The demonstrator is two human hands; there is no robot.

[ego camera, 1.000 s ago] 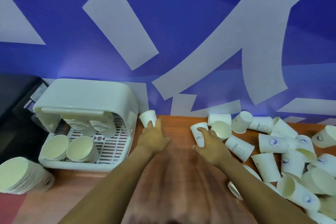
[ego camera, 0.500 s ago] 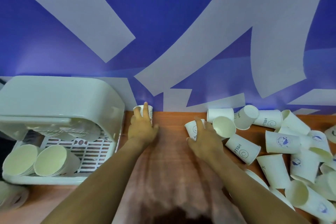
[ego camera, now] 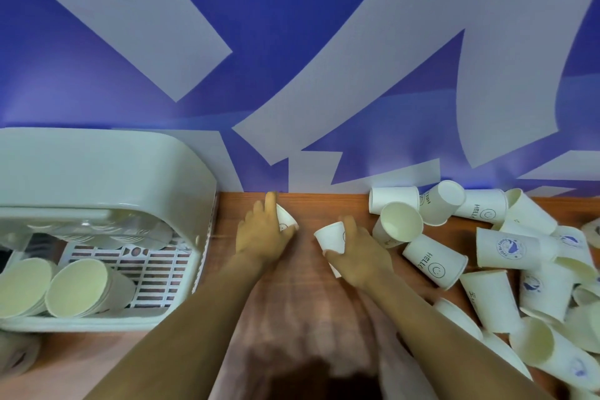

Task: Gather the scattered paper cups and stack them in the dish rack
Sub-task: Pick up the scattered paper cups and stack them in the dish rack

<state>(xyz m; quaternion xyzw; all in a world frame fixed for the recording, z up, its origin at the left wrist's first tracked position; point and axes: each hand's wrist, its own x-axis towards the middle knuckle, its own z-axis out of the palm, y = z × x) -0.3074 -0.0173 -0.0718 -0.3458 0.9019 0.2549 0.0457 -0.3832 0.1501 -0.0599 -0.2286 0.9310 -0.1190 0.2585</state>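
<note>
It looks like an office pantry or a staged demo corner, since a wooden counter (ego camera: pixel 324 201) stands against a blue wall (ego camera: pixel 292 26) with large white graphic shapes, holding a covered dish rack (ego camera: pixel 107 169) and many branded paper cups (ego camera: pixel 506 247).

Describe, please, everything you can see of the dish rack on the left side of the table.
The dish rack is pale, plastic-looking, with a rounded hood raised over a slotted white floor. It sits on the wooden table against the blue wall. Two stacks of paper cups lie on their sides inside at the front, mouths toward the camera; more cups sit blurred under the hood. Neither hand touches it.
</note>
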